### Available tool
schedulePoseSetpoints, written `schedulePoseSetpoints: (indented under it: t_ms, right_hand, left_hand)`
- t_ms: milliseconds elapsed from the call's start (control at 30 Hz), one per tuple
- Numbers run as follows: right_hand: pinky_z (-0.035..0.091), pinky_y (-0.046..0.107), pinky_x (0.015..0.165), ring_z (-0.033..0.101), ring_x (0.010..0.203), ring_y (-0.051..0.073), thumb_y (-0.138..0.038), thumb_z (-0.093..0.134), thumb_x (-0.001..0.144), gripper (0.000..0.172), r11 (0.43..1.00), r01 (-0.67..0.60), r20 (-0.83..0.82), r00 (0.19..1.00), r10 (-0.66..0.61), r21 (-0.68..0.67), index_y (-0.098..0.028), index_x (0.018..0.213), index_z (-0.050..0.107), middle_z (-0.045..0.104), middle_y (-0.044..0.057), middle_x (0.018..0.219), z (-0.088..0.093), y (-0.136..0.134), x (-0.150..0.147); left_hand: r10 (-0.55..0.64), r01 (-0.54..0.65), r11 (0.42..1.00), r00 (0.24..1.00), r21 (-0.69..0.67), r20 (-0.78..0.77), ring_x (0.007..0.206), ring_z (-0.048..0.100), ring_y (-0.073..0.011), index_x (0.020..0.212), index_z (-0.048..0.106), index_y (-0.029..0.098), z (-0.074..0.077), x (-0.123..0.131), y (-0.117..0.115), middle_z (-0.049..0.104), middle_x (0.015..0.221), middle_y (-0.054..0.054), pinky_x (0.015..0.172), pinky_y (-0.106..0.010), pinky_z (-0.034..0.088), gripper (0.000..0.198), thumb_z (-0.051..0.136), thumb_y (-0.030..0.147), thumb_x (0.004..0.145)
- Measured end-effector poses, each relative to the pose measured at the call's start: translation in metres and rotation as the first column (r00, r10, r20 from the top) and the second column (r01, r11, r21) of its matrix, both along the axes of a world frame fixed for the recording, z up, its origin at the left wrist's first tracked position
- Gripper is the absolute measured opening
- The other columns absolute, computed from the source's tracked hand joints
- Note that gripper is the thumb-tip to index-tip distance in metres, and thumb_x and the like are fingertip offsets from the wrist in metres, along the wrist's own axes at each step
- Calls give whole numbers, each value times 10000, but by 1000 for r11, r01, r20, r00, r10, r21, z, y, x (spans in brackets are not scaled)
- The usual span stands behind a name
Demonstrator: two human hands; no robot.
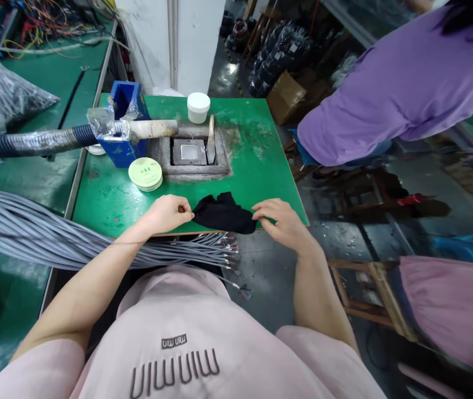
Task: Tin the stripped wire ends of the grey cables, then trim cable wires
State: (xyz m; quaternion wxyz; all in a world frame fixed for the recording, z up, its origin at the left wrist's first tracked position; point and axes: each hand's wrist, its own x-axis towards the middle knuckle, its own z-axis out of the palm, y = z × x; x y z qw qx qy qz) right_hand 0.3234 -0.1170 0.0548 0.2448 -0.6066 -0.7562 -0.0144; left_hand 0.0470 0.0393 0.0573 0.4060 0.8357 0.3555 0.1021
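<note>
Cables (41, 233) pass below the left hand (164, 215); its fingers (184, 208) and the right hand's (282, 221) touch black cloth (224, 213).

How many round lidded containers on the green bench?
2: a white plastic jar at the far edge, a pale green tin left of centre. The blue box may hide more.
</note>
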Motion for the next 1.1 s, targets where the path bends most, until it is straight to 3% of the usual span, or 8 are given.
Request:
schedulePoseSetpoints:
  t_ms: [200,400,500,633,733,867,1000,1100]
  right_hand:
    - [459,411,883,629,956,226,-138,533,834,158,994,62,-22,998,-61,86,-203,898,661,706,72,970,-4,-3,-16]
    - [423,477,936,571,1078,293,-293,612,837,194,995,96,-64,993,-97,-14,-189,985,681,666,127,1114,-27,21,-28]
    - [461,420,888,613,972,244,-275,580,849,116,995,90,-294,951,-97,-39,-212,837,676,701,72,968,-27,25,-28]
    - [479,313,674,608,703,176,-329,607,827,183,982,119,-557,811,-179,-144,-205,942,677,666,5,744,-14,30,-25]
    - [482,337,704,604,710,189,-299,629,804,234,963,200,-436,861,-261,-182,-199,1010,679,675,16,752,-10,40,-21]
    - [466,420,874,599,931,243,-212,540,855,206,968,251,-164,956,-245,15,-203,983,701,694,87,974,-9,45,-21]
    - [477,388,812,568,896,220,-219,472,917,256,999,29,-97,995,-27,17,-219,1017,707,666,86,950,-5,38,-38]
    - [471,390,806,549,897,228,-271,517,911,259,990,-108,-30,994,106,-93,-197,1098,680,652,104,1002,-5,38,-54]
  left_hand:
    - [-9,18,959,999,283,-31,627,560,-146,1012,627,211,7,0,-14,623,711,22,590,-257,372,280,607,398,805]
    - [-142,200,860,978,470,-156,797,608,-189,1168,620,217,-10,22,-14,634,925,-39,685,-283,427,344,590,300,836]
    - [-111,133,928,990,347,-85,734,595,-168,980,701,193,-9,27,-7,636,851,-34,659,-271,422,215,590,290,824]
    - [-46,50,998,994,-35,101,595,528,-127,783,699,158,4,31,7,608,663,-4,559,-240,385,229,617,371,773]
    - [35,-36,999,996,8,78,574,501,-121,882,706,153,7,35,20,612,665,-1,553,-242,365,272,632,371,737]
    - [95,-117,976,988,184,122,538,471,-110,1139,639,167,6,24,26,643,748,0,568,-255,370,441,616,382,754]
    - [198,-260,956,913,136,356,525,446,-93,1037,677,166,14,-12,24,598,691,11,544,-245,367,362,627,403,768]
    - [371,-481,873,756,74,539,545,444,-81,960,692,180,19,-45,26,560,665,28,535,-238,366,295,677,384,747]
